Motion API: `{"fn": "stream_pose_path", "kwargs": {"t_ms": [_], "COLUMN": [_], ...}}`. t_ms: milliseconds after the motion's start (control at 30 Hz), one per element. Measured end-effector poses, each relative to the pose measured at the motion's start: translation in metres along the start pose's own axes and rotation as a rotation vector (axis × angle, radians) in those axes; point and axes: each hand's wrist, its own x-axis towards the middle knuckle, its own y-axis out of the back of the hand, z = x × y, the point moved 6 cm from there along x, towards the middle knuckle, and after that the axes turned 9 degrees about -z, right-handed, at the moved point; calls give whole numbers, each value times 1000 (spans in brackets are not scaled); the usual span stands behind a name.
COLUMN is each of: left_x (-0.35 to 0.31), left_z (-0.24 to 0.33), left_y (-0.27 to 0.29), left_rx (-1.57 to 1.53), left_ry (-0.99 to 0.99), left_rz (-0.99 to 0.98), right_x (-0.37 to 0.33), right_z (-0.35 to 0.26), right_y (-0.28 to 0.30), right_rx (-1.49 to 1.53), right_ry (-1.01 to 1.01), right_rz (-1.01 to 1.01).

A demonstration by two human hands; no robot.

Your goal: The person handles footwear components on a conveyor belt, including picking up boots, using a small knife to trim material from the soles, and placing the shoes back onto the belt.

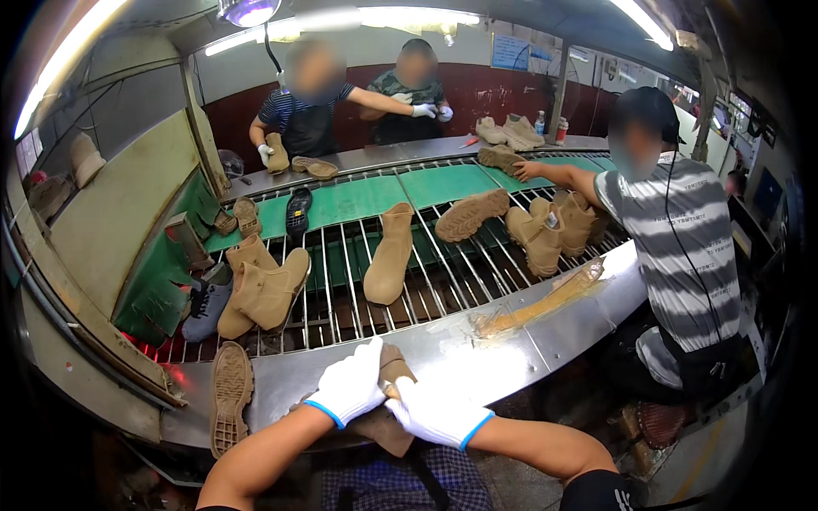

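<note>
Both my gloved hands, left [351, 387] and right [436, 413], grip a tan boot [390, 400] at the steel bench's [511, 345] near edge. A loose sole [231, 396] lies left of the boot; bare steel stretches to its right.

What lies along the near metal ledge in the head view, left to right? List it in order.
Upturned tan sole → left hand → tan boot held by both hands → right hand → yellowish glue smear → person in a striped shirt.
</note>
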Motion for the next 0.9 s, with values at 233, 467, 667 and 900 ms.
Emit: {"fn": "stream_pose_path", "kwargs": {"t_ms": [233,467,667,900], "left_x": [-3,13,32,42], "left_z": [18,10,23,16], "left_y": [17,15,25,20], "left_rx": [16,-74,-143,-103], "left_ry": [20,-84,-34,-79], "left_rz": [-11,79,-131,-206], "right_x": [4,-40,-15,7], "right_z": [101,91,99,93], "right_y": [1,-25,-24,-8], "right_rx": [304,719,545,501], "right_ry": [-250,-268,-262,-231], "right_rz": [-6,49,31,-45]}}
